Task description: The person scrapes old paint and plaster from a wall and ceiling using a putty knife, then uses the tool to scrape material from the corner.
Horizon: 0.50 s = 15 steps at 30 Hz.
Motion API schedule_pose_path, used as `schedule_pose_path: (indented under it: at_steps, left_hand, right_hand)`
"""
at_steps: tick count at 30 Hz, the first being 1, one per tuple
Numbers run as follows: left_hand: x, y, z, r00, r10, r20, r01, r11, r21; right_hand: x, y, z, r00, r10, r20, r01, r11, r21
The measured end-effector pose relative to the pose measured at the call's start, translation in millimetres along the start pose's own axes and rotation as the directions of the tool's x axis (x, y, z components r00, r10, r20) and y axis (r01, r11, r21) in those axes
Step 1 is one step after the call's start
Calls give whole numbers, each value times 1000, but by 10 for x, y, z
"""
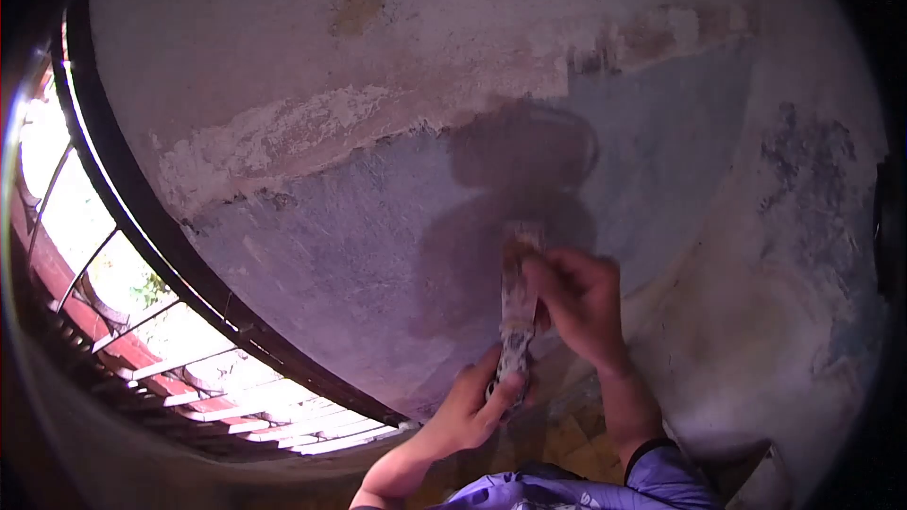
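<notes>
Lower centre, the left hand [477,404] has its fingers wrapped round the handle of a dusty scraper [517,312], the right hand [578,300] curls at its upper end, grip unclear, and the wall [340,236] looks part-smooth, with flaky patches remaining upper centre.

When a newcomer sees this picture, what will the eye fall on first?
Probably the glaring, barred window at the left edge. Next, the rough band of flaking, pale plaster across the grey-blue wall and, below centre, the left hand gripping a flat, whitish tool by its mottled handle, with the right hand near its top.
</notes>
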State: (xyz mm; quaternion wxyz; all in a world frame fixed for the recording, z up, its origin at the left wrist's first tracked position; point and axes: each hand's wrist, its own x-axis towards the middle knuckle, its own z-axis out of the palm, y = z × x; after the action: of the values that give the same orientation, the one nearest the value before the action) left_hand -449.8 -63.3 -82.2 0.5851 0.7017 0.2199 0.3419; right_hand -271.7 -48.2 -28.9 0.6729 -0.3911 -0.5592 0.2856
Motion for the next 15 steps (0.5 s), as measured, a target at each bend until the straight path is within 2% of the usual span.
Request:
schedule_pose_path:
  at_steps: [4,8,11,14,15]
  left_hand:
    - [321,419,70,994,36,-99,-36,999,1]
    - [428,626,107,985,24,-169,-14,998,63]
    - [462,585,126,943,267,-201,-188,922,339]
    - [417,657,124,965,157,-211,-91,951,295]
    - [441,680,129,961,178,-211,-106,944,311]
  right_hand:
    - [508,-317,31,999,37,-39,-35,998,47]
    - [761,-420,133,994,-48,-94,50,999,12]
    - [836,-423,173,989,-93,-115,93,996,-1]
    - [808,-451,247,978,-131,-162,135,991,12]
    - [864,-456,239,973,-166,-160,167,986,-10]
